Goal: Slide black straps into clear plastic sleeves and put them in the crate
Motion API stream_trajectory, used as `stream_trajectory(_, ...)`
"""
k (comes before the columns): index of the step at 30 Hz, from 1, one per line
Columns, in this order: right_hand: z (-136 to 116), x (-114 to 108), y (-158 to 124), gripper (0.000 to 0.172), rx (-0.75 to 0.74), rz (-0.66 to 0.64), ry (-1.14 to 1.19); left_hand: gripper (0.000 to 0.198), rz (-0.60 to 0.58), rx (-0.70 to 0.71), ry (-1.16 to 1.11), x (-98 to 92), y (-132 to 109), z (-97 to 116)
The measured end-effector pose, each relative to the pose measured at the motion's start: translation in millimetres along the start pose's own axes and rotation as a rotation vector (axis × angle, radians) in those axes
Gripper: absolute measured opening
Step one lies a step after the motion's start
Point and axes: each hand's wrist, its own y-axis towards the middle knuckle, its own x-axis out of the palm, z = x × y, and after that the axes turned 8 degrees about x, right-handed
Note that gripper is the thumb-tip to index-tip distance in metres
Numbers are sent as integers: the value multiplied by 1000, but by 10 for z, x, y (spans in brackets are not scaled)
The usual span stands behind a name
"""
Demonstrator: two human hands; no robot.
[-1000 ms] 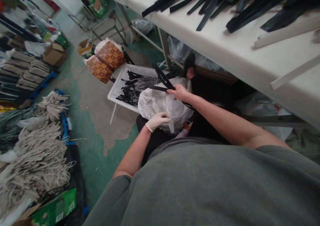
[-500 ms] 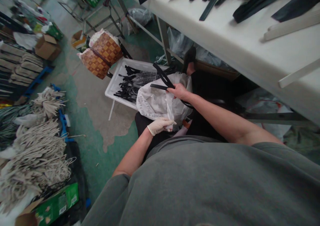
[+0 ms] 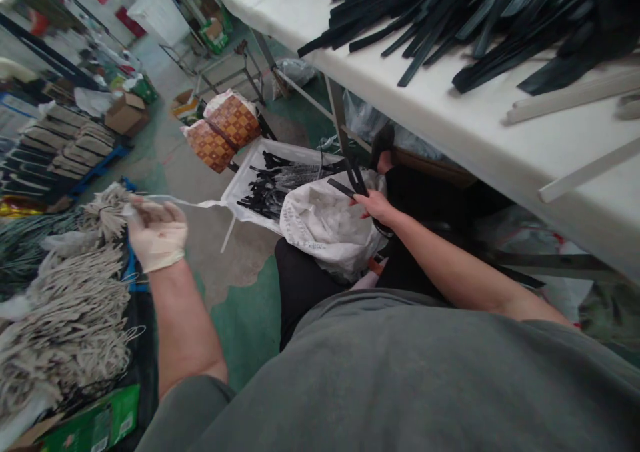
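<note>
My left hand [image 3: 159, 233], in a pale glove, is raised out to the left, its fingers closed on one end of a thin white strip [image 3: 187, 202]. That strip trails right toward the crate. My right hand [image 3: 373, 207] grips black straps [image 3: 354, 180] above the right side of an open white sack [image 3: 320, 222], which stands by my legs. Behind the sack, a white crate [image 3: 231, 191] holds many black strips [image 3: 265, 187].
A white-topped table [image 3: 450, 115] with black straps and pale strips runs along the right. A checkered cushion [image 3: 225, 132] is beyond the crate. Beige cord bundles [image 3: 75, 312] lie at left, near a green box [image 3: 95, 422] and a cardboard box [image 3: 127, 113].
My left hand has moved from the sack's near edge far out to the left, drawing the white strip out. The right hand still holds the black straps. The view has shifted slightly.
</note>
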Motion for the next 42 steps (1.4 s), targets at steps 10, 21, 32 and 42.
stream_trajectory(10, -41, -175, -1089, 37, -138, -329, -34, 31, 491, -580, 44, -558, -1353, -1320)
stream_trajectory(21, -13, -283, -1837, 43, -75, -571, -366, 27, 603, -752, -67, -612, -1901, -1798)
stream_trajectory(32, -89, 10, -1750, 35, -92, -641, -534, 18, 555, -775, 9, -564, -1960, -1814)
stream_trajectory(42, -131, 78, -1727, 31, -140, -646, -615, 15, 559, -779, -45, -592, -1976, -1808)
